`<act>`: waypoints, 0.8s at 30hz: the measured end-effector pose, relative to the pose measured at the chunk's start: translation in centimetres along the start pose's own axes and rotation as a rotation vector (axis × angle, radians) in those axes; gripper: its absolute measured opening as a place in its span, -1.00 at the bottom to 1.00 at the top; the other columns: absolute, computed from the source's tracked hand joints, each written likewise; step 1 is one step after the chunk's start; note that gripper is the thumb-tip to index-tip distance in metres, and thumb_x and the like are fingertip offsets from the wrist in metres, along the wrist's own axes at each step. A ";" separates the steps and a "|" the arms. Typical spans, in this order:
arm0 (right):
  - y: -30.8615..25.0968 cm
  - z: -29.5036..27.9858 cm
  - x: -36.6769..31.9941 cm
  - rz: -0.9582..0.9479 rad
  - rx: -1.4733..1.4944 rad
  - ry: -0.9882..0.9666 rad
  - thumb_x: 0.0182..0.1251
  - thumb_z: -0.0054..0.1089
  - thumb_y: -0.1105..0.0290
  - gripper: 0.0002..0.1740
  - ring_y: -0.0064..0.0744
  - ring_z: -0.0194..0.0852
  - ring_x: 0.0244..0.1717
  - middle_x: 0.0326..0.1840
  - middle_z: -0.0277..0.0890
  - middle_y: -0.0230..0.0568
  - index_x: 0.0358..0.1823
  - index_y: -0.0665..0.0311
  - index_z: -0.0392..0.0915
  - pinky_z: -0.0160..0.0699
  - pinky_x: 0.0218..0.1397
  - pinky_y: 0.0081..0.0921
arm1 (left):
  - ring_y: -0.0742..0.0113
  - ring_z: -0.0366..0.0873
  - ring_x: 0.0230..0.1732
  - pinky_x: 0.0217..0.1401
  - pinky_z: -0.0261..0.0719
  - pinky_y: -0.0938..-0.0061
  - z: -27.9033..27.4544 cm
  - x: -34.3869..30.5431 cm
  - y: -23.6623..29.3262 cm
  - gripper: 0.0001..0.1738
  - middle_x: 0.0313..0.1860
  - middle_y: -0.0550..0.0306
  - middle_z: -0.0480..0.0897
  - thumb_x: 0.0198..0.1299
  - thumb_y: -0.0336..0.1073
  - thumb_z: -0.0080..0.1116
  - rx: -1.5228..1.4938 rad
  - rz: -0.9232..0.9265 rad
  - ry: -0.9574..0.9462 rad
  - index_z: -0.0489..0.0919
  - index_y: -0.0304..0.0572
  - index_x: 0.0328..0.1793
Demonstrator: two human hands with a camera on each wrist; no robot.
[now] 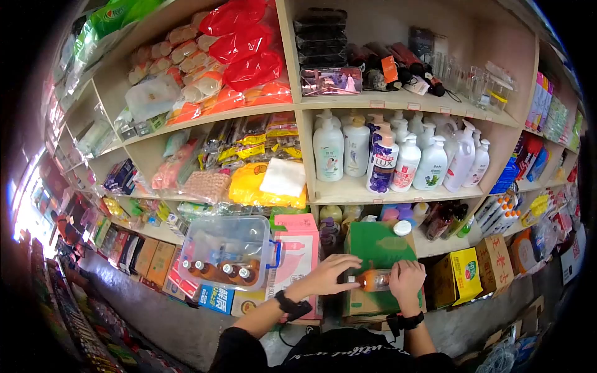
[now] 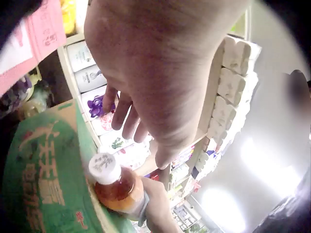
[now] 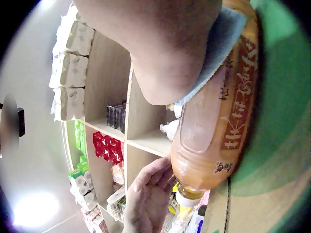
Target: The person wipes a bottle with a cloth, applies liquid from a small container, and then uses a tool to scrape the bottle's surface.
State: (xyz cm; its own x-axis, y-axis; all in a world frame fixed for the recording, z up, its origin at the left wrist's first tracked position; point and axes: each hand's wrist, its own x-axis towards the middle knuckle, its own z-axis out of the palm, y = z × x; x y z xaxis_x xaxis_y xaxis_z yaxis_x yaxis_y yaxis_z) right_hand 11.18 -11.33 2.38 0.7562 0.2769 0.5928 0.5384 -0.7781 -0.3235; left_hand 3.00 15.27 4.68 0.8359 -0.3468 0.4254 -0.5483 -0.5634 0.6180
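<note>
A plastic bottle (image 1: 375, 280) of orange-brown drink with a white cap (image 2: 105, 167) lies on its side on a green and brown cardboard box (image 1: 367, 248). My right hand (image 1: 407, 285) is curled at the bottle's base end and holds a blue-grey cloth (image 3: 221, 43) against its side. Near the cap is my left hand (image 1: 326, 275), its fingers extended and the thumb close to the bottle neck. In the left wrist view its palm shows above the bottle with nothing in it. White characters run along the bottle's label (image 3: 238, 97).
Left of the box, a clear plastic bin (image 1: 208, 239) with a blue handle holds several similar bottles (image 1: 214, 271). A pink carton (image 1: 295, 252) stands between them. Shelves behind carry pump bottles (image 1: 382, 155) and packaged goods. A yellow box (image 1: 457, 273) is to the right.
</note>
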 end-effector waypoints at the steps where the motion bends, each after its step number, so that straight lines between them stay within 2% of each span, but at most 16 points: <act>1: 0.1 0.1 -0.1 -0.004 -0.004 0.006 0.37 0.21 0.35 -0.74 0.11 0.65 -0.26 -0.39 0.69 0.00 -0.49 0.30 0.60 0.49 -0.04 -0.01 | -0.11 0.56 0.47 0.55 0.48 0.07 0.8 0.5 -0.1 -0.38 0.44 -0.07 0.63 0.29 -0.06 0.56 0.006 0.002 0.029 0.61 -0.20 0.35; 2: 0.1 0.2 -0.2 0.011 -0.025 -0.016 0.37 0.21 0.35 -0.75 0.10 0.65 -0.25 -0.38 0.70 -0.01 -0.48 0.30 0.61 0.49 -0.03 -0.02 | -0.14 0.52 0.54 0.62 0.44 0.06 1.5 1.0 0.1 -0.25 0.52 -0.12 0.60 0.24 0.02 0.61 -0.004 -0.013 0.008 0.59 -0.23 0.42; 3: 0.1 0.2 -0.3 0.014 -0.023 -0.016 0.37 0.21 0.35 -0.75 0.10 0.65 -0.25 -0.38 0.70 -0.01 -0.48 0.30 0.61 0.49 -0.03 -0.02 | -0.14 0.52 0.54 0.62 0.44 0.06 2.4 1.3 -0.1 -0.25 0.52 -0.12 0.60 0.24 0.02 0.61 -0.003 -0.014 0.004 0.59 -0.23 0.42; 5: 0.0 0.0 -0.2 0.014 -0.019 -0.018 0.37 0.21 0.35 -0.76 0.09 0.65 -0.25 -0.38 0.71 -0.01 -0.47 0.30 0.62 0.49 -0.01 -0.02 | -0.09 0.43 0.65 0.71 0.36 0.03 4.0 1.8 -0.7 -0.12 0.61 -0.07 0.54 0.20 0.03 0.65 -0.096 0.018 -0.025 0.54 -0.16 0.56; 6: 0.0 -0.1 -0.2 0.016 -0.017 -0.019 0.37 0.21 0.35 -0.76 0.09 0.65 -0.25 -0.38 0.71 -0.01 -0.47 0.30 0.62 0.49 -0.01 -0.02 | -0.12 0.45 0.64 0.69 0.40 0.04 4.7 2.0 -0.7 -0.05 0.61 -0.09 0.54 0.16 0.07 0.67 -0.072 0.019 -0.040 0.51 -0.18 0.59; 7: -0.1 -0.1 -0.2 0.008 -0.015 -0.002 0.37 0.21 0.35 -0.76 0.09 0.65 -0.24 -0.38 0.70 -0.02 -0.47 0.30 0.62 0.49 0.00 -0.02 | -0.12 0.45 0.64 0.69 0.40 0.04 5.4 2.2 -0.8 -0.05 0.61 -0.09 0.54 0.16 0.07 0.67 -0.072 0.016 -0.043 0.51 -0.18 0.59; 9: -0.1 0.0 -0.4 0.006 -0.014 0.011 0.37 0.21 0.36 -0.76 0.09 0.65 -0.24 -0.38 0.70 -0.02 -0.47 0.30 0.62 0.49 0.01 -0.02 | -0.12 0.59 0.51 0.57 0.55 0.08 6.5 2.4 -0.9 -0.05 0.53 -0.11 0.62 0.13 0.08 0.69 -0.096 -0.027 -0.077 0.53 -0.18 0.57; 10: -0.1 0.1 -0.4 0.004 -0.003 0.012 0.38 0.22 0.35 -0.75 0.09 0.64 -0.24 -0.38 0.70 -0.01 -0.46 0.31 0.63 0.48 0.01 -0.01 | -0.11 0.73 0.33 0.41 0.69 0.13 6.7 2.4 -1.2 -0.06 0.42 -0.12 0.70 0.12 0.09 0.70 -0.095 -0.061 -0.078 0.56 -0.16 0.55; 13: 0.1 0.1 -0.3 0.006 0.001 0.007 0.39 0.22 0.34 -0.75 0.08 0.63 -0.23 -0.38 0.70 0.00 -0.44 0.32 0.64 0.47 0.03 -0.01 | -0.10 0.79 0.23 0.31 0.75 0.16 6.6 2.6 -1.1 -0.11 0.34 -0.11 0.75 0.12 0.07 0.70 -0.118 -0.058 -0.038 0.60 -0.12 0.52; 18: -0.2 0.1 -0.2 0.002 -0.008 0.032 0.34 0.23 0.37 -0.78 0.11 0.63 -0.25 -0.39 0.69 -0.01 -0.46 0.30 0.61 0.47 -0.03 0.01 | -0.08 0.80 0.22 0.31 0.75 0.20 7.0 2.2 -1.1 -0.16 0.33 -0.07 0.76 0.11 0.02 0.70 -0.146 -0.107 0.004 0.64 -0.15 0.48; 24: -0.2 0.2 -0.2 0.024 -0.018 -0.010 0.34 0.23 0.36 -0.78 0.11 0.64 -0.24 -0.38 0.69 -0.01 -0.46 0.30 0.61 0.49 0.00 0.00 | -0.04 0.81 0.21 0.31 0.75 0.23 7.0 2.1 -0.6 -0.20 0.31 -0.06 0.78 0.08 -0.02 0.72 -0.181 -0.153 0.034 0.69 -0.17 0.43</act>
State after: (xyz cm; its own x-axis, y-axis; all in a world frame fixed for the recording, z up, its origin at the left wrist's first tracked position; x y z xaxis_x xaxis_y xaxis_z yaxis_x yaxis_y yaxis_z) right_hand 10.98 -11.14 2.18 0.7726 0.2631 0.5778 0.5132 -0.7946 -0.3243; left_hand 5.30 9.61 0.56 0.9099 -0.2403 0.3381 -0.4136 -0.4623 0.7844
